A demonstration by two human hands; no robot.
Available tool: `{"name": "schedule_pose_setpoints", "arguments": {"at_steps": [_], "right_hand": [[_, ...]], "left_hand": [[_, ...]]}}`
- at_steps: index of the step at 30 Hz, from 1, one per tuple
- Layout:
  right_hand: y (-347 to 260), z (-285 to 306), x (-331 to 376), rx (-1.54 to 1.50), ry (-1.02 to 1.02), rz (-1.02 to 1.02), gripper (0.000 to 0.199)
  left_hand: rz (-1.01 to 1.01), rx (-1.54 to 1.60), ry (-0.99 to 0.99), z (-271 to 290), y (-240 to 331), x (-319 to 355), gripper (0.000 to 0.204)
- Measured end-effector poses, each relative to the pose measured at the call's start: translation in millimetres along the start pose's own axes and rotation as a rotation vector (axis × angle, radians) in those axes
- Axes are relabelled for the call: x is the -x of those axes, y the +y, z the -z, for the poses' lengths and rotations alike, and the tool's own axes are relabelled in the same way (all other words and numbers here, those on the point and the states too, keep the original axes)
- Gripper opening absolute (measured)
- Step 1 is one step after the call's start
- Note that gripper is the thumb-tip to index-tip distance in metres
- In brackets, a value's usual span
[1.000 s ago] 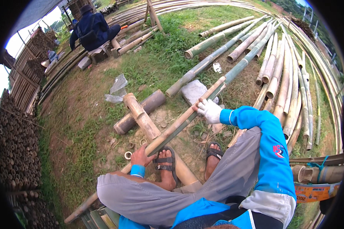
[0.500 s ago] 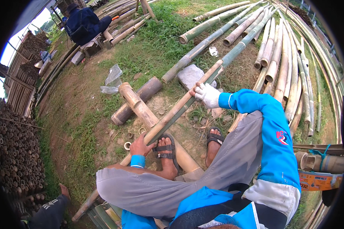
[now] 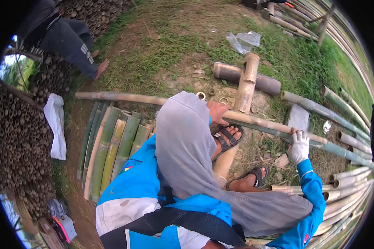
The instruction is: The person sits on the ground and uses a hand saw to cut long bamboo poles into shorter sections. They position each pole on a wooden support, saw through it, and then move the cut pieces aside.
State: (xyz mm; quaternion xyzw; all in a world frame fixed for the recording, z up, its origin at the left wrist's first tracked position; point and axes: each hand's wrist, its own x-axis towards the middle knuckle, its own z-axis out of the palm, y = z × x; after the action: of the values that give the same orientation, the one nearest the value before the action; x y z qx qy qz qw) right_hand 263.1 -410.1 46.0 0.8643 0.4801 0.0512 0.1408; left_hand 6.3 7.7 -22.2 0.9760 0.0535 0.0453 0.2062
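A long tan bamboo pole point(image 3: 257, 119) runs across in front of me, passing behind my raised knee. A greener bamboo pole point(image 3: 338, 149) lies along its right part and reaches further right. My bare left hand point(image 3: 218, 112) is closed around the tan pole beside my sandalled foot. My right hand point(image 3: 299, 148), in a white glove with bare fingertips showing, grips the poles further right; its fingers are partly hidden. Beyond my left hand, a notched bamboo piece point(image 3: 246, 85) rests across a thick dark bamboo log point(image 3: 228, 72).
Cut green bamboo lengths point(image 3: 107, 149) lie at left, near stacked bamboo point(image 3: 18, 124) and a white sack point(image 3: 56, 126). Another person's leg point(image 3: 72, 43) shows at upper left. A stone block point(image 3: 298, 118) lies behind the poles. More bamboo poles point(image 3: 349, 182) spread at right.
My view has swung to the left, bringing the cut bamboo lengths and the other person's leg into sight. Both hands remain on the bamboo.
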Motion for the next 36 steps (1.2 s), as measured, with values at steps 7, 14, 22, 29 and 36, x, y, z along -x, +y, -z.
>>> {"name": "schedule_pose_setpoints", "arguments": {"at_steps": [7, 14, 22, 29, 36], "right_hand": [[8.5, -26.8, -22.9, -0.069, -0.101, -0.030, 0.087], [41.1, -39.9, -36.8, -0.024, -0.149, 0.012, 0.081], [39.5, -49.5, -39.1, 0.039, -0.114, 0.037, 0.079], [22.8, -28.0, -23.9, 0.017, -0.099, 0.061, 0.072], [-92.1, 47.8, -103.8, -0.170, -0.160, 0.315, 0.053]], "left_hand": [[0.044, 0.014, 0.004, -20.7, -9.0, 4.7, 0.065], [-0.003, 0.030, -0.017, -47.3, -4.2, -20.5, 0.068], [-0.062, 0.046, -0.051, -77.4, -42.8, -29.2, 0.072], [-0.161, -0.048, -0.217, -11.0, -38.4, -11.0, 0.076], [0.128, -0.155, -0.407, 87.6, -110.2, 87.3, 0.088]]}}
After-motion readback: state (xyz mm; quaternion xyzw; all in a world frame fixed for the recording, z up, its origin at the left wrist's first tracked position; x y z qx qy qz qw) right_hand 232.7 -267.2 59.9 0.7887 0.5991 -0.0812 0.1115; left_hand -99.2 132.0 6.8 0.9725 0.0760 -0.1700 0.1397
